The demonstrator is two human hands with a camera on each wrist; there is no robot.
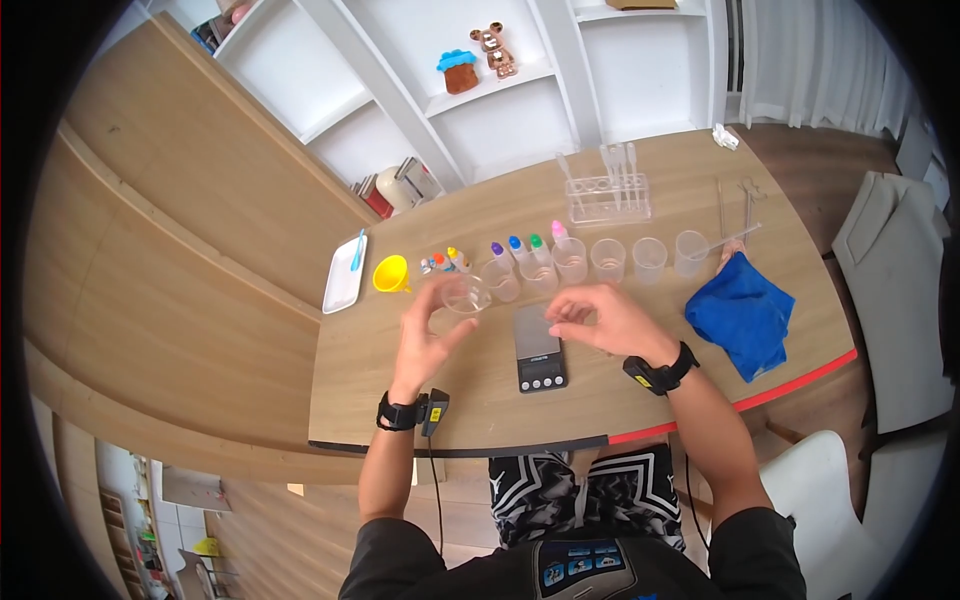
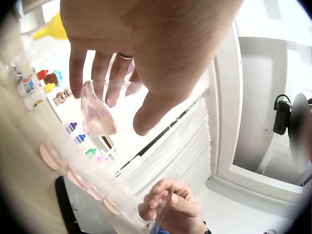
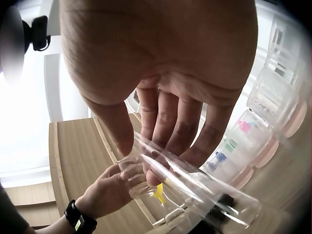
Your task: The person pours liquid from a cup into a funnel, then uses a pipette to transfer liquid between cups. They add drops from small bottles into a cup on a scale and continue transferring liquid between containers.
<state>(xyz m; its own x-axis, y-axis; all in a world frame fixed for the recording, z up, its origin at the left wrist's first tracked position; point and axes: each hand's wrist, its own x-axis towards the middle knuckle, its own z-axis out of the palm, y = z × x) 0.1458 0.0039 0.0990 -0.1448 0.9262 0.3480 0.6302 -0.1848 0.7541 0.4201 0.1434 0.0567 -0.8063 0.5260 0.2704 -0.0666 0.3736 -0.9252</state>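
Note:
My left hand (image 1: 420,335) holds a small clear beaker (image 2: 97,117) between its curved fingers and thumb, above the table left of the digital scale (image 1: 541,372). My right hand (image 1: 610,318) is raised right of the scale. In the right wrist view, its thumb and fingers pinch a clear tube (image 3: 204,187), which slants away with its wide end lower right. Behind both hands runs a row of clear plastic cups (image 1: 608,262). Dropper bottles with purple, blue, green and pink caps (image 1: 537,242) stand behind those cups.
A yellow funnel (image 1: 390,273), small bottles (image 1: 440,262) and a white tray (image 1: 343,290) are at the left. At the back stands a clear rack (image 1: 610,208) with pipettes. A blue cloth (image 1: 740,312) lies at the right, near a stirring rod and metal tools.

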